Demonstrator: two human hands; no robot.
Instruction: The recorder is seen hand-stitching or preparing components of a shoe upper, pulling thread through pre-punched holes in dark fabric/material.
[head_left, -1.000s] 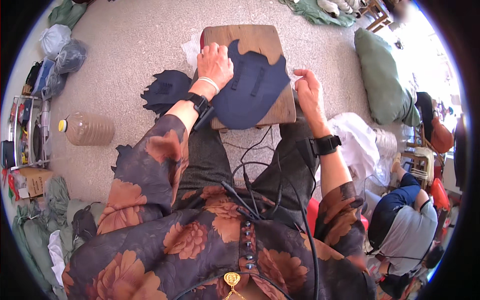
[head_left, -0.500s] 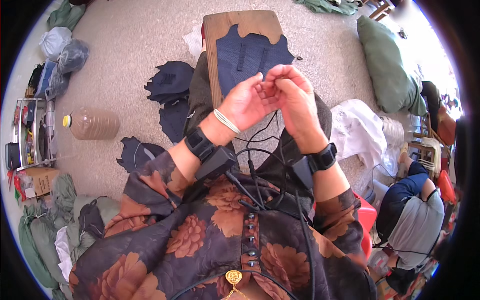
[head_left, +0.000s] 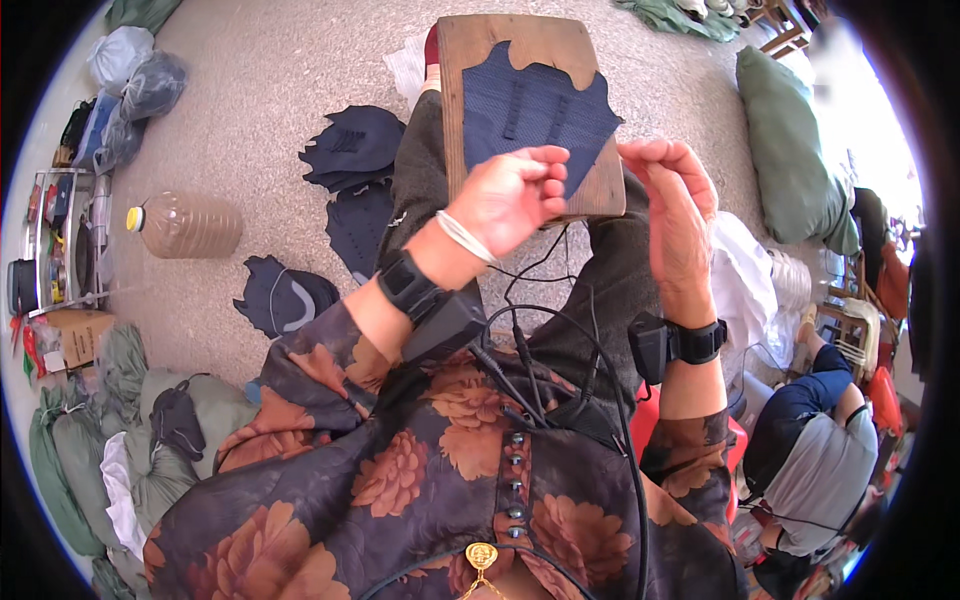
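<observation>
A dark blue cut piece of material (head_left: pixel 540 110) with jagged edges and two rows of slits lies on a wooden board (head_left: pixel 600 188) across my lap. Over the board's near left corner, my left hand (head_left: pixel 515 200) is closed, thumb pressed along curled fingers. Whatever it may hold is too small to see. Off the board's right edge, my right hand (head_left: pixel 682 205) is raised with thumb and forefinger pinched together near the piece's right corner. Anything fine in that pinch cannot be made out.
Similar dark blue pieces (head_left: pixel 352 150) lie on the floor to the left, near a large plastic bottle (head_left: pixel 190 225) with a yellow cap. Black cables (head_left: pixel 515 330) hang between my wrists. A stuffed green sack (head_left: pixel 790 150) and a seated person (head_left: pixel 825 450) are at right.
My hands were together over the board's near edge. They have come apart, the right hand moving out to the right. The view has shifted slightly.
</observation>
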